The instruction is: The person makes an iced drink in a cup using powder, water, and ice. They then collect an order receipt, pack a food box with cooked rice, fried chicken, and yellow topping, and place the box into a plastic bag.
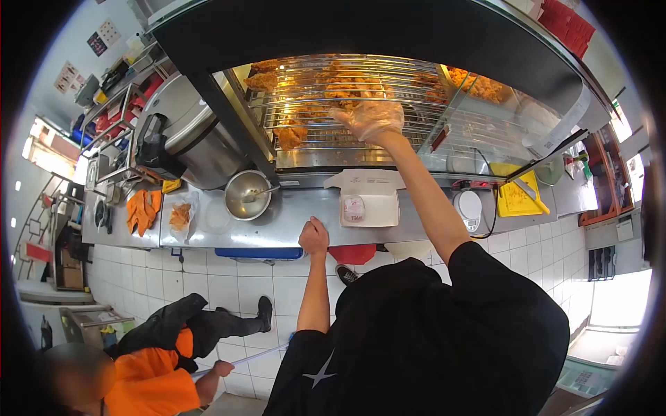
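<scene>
My right hand (374, 121), in a clear plastic glove, reaches into a glass-fronted warming cabinet (326, 161). Its fingers are spread near the wire rack (319, 114), just below some fried chicken pieces (347, 87); I see nothing held in it. Another fried piece (290, 136) lies to its left. My bare left hand (314, 236) is closed in a loose fist at the counter's front edge, with nothing visible in it. Between my arms stands an open white takeaway box (380, 209) on the counter, holding a small round wrapped packet (354, 208).
Left on the steel counter (295, 215) are a metal bowl (248, 195), a bagged orange item (182, 217) and orange gloves (143, 211). A kitchen scale (468, 208) and yellow board with knife (520, 197) lie right. A person in orange (149, 381) is behind, left.
</scene>
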The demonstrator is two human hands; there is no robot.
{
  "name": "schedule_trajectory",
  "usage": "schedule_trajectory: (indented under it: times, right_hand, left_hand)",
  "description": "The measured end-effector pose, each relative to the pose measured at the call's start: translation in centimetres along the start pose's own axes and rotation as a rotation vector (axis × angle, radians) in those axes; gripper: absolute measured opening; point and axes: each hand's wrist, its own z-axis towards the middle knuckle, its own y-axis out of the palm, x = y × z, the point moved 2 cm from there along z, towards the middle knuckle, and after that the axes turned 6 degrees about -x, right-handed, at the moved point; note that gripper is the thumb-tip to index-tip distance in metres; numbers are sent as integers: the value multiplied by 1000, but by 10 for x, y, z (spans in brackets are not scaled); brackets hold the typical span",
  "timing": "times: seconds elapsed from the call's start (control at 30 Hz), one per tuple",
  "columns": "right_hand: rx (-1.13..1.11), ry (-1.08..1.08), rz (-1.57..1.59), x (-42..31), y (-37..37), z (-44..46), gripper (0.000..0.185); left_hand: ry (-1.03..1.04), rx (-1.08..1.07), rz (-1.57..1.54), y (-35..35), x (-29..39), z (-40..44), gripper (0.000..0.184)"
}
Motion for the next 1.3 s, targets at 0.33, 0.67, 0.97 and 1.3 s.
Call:
schedule_trajectory:
  times: [0.33,0.67,0.97,1.3]
  right_hand:
    - [326,-154,-206,34,19,15,53]
    - [209,-90,1,10,23,37,56]
    - [183,-93,-2,11,38,47,53]
    - [546,-210,-49,38,20,51,41]
  left_hand:
    - [-20,-10,5,2,-2,1,48]
    - [-11,6,3,4,-3,2,48]
    - [-18,-22,27,3,-2,0,46]
    - [-42,-6,21,4,-3,4,46]
